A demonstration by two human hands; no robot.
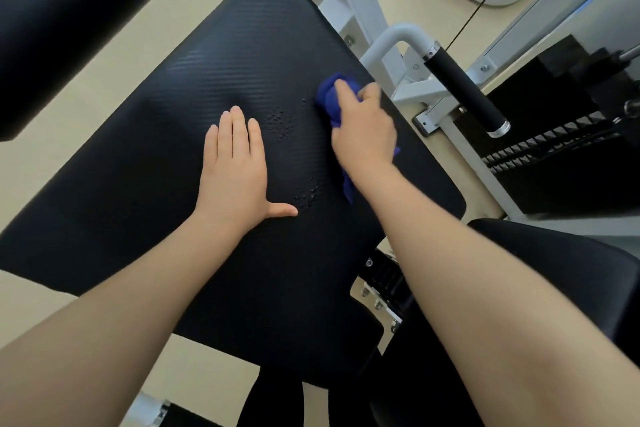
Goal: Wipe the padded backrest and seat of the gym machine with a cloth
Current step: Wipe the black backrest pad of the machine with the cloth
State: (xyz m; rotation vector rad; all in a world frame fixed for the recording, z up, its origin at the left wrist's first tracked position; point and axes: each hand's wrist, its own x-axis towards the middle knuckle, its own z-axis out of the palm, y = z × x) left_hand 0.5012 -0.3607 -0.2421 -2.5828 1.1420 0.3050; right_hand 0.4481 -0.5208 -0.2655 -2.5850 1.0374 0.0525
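While my left hand (235, 166) lies flat with straight fingers on the black pad (145, 163), I judge my right hand (363, 135), gripping the bunched blue cloth (330, 99) beyond it near the pad's far edge, could skip the droplets (282, 121) between them or slide onto the handle (464, 87).

Left hand (235, 166) flat, fingers straight together, thumb splayed; right hand (363, 128) curled, both forearms outstretched.
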